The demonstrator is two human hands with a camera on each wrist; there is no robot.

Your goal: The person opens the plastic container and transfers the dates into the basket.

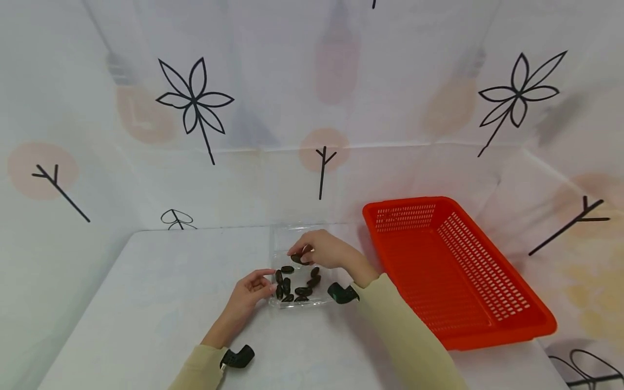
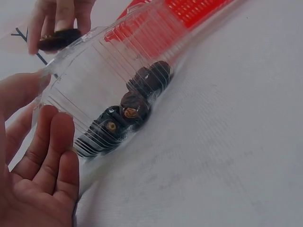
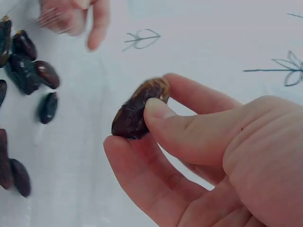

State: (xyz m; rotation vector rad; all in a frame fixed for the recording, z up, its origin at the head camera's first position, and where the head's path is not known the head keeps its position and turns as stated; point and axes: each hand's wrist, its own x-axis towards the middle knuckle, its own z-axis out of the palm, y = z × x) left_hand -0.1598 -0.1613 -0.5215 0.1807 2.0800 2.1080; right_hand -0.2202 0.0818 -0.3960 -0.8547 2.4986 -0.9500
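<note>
In the right wrist view, my right hand (image 3: pixel 189 142) pinches a dark brown, wrinkled date (image 3: pixel 139 111) between thumb and fingers. From the head view, this hand (image 1: pixel 324 249) is over the far part of a clear plastic container (image 1: pixel 302 304). Several more dates (image 1: pixel 286 286) lie inside, along its left, near and right sides. My left hand (image 1: pixel 251 292) holds the container's left side, fingers at the rim. The left wrist view shows its curled fingers (image 2: pixel 59 151) against the ridged clear wall, with dates (image 2: pixel 135 106) visible through the plastic.
A red plastic basket (image 1: pixel 517 330) with slotted sides stands on the right of the white-covered table (image 1: pixel 161 303). Behind the table hangs a pale cloth (image 1: pixel 273 179) printed with plants. A dark device (image 1: pixel 343 293) is worn on the right wrist, another (image 1: pixel 238 357) on the left.
</note>
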